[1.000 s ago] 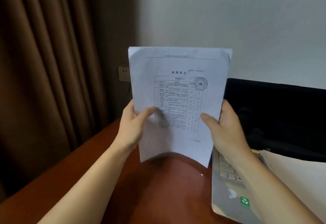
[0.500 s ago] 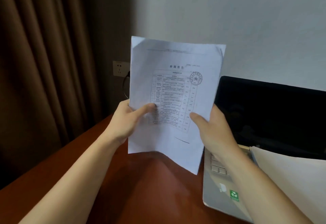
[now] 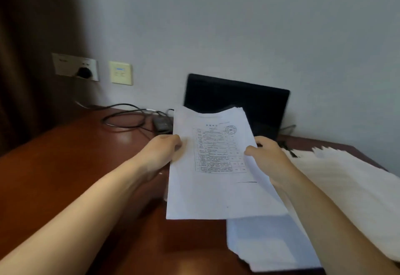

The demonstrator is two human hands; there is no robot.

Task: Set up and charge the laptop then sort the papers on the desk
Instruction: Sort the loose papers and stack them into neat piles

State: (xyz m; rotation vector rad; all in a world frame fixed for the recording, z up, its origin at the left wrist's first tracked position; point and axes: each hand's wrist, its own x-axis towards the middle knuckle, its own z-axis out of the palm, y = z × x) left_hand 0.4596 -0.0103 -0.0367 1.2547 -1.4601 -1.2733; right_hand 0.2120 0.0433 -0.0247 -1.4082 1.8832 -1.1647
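White printed sheets (image 3: 216,192) hang in front of the laptop (image 3: 238,99). Your left hand (image 3: 160,153) pinches their left edge and your right hand (image 3: 268,158) grips the right edge. Left of the laptop, the charger (image 3: 162,123) and its looped cable (image 3: 123,119) lie on the desk (image 3: 75,166). Right of it, loose papers (image 3: 346,188) cover the wood.

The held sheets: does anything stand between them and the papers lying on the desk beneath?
Nothing visible does. The left hand and right hand hold the sheets partly over the papers on the desk.
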